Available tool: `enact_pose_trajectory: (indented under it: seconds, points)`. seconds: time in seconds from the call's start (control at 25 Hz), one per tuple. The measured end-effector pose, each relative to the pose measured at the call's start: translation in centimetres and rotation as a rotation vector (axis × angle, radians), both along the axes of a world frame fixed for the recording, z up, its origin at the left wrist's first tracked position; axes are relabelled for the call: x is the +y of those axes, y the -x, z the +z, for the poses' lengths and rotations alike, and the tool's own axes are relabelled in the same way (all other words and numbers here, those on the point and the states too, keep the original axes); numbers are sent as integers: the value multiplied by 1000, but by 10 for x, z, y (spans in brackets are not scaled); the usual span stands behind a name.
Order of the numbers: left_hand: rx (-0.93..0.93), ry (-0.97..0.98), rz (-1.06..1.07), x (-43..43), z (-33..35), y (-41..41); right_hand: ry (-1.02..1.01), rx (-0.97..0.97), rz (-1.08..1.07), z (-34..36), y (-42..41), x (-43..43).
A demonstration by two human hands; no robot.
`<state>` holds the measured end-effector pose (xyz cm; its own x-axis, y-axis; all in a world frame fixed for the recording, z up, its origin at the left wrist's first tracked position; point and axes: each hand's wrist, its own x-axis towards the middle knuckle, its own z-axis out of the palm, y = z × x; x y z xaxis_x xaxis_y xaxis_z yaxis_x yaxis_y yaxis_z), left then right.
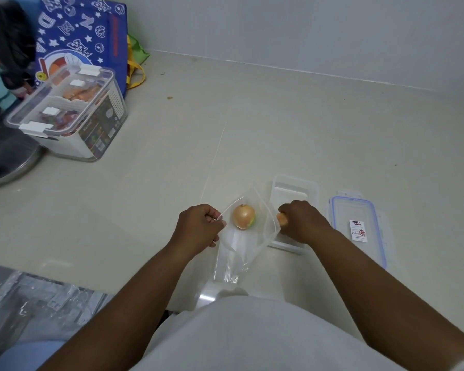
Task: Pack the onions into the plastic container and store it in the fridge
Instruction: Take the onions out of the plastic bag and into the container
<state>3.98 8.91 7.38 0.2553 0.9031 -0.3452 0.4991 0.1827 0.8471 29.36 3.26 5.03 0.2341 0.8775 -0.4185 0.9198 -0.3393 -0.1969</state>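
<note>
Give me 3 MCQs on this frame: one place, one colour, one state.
1. The detached clear lid lies where, relative to the open clear plastic container?
A its right
B its left
C on it

2. The lid's seal colour?
A red
B blue
C green

3. The right hand is:
A open, empty
B shut on a small yellow-brown onion
C gripping the lid

Key: 1 A, lid sits flat right of container. 2 B, blue rim visible. 3 B, onion peeks from the fist over the container; the left hand pinches the clear plastic bag.

Pale counter (279,124), plain, perhaps tiled wall (306,30)
</note>
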Motion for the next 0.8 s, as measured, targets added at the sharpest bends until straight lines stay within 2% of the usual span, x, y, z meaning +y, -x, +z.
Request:
enact_pose_trajectory:
  seconds: [0.24, 0.32, 0.4, 0.44, 0.48, 0.52, 0.6, 0.72, 0.8]
  points:
    - [-10, 11, 15, -1, 0, 1, -4, 16, 6, 3, -3, -6]
    - [-13, 14, 22, -1, 0, 2, -229, 85, -72, 25, 1, -7]
    - [-18, 20, 31, -2, 0, 2, -621, 187, -99, 54, 14, -8]
    - [-22, 23, 35, -2, 0, 1, -764, 248, -42, 67, 22, -8]
    - [-26, 25, 38, -2, 0, 1, -821, 324, 61, 78, 33, -6]
    - [-27, 25, 37, -3, 0, 1, -785, 384, 176, 84, 45, -5]
    - [-25, 18, 33, -3, 1, 0, -526, 354, 320, 77, 66, 3]
    - [-17, 5, 27, -3, 3, 0, -176, 12, 409, 40, 84, 18]
    - [-19, 5, 28, -4, 3, 1, -122, -131, 451, 19, 87, 23]
